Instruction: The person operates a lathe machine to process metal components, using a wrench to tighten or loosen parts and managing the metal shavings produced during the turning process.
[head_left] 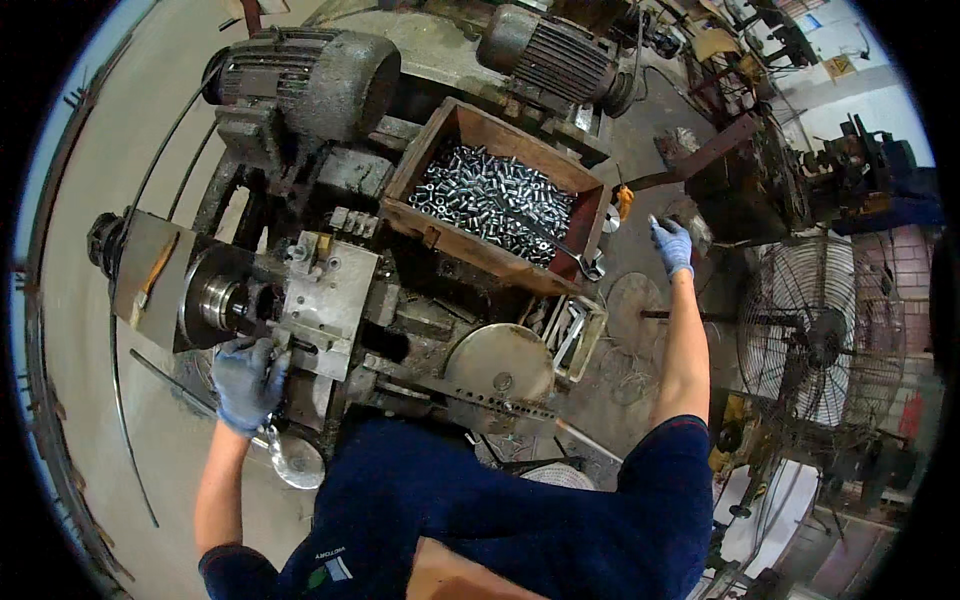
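Note:
My left hand (247,382), in a blue and grey glove, is at the lathe's chuck (222,302), beside the metal tool block (328,300). Its fingers are bent close together; whatever they pinch is hidden. Out to the right, past the wooden box (480,252), my right hand (672,247) is raised in a similar glove. Its fingers are drawn together around a small pale tip, too small to name. Inside the box lies a heap of small shiny metal sleeves (490,195), with a wrench (588,262) resting at the near right corner.
Two electric motors (310,80) stand at the back of the machine. A brush (155,275) lies on the headstock cover. Right of a round metal disc (500,362) sits a small tray (592,345) of tools. A caged floor fan (825,335) stands at the right.

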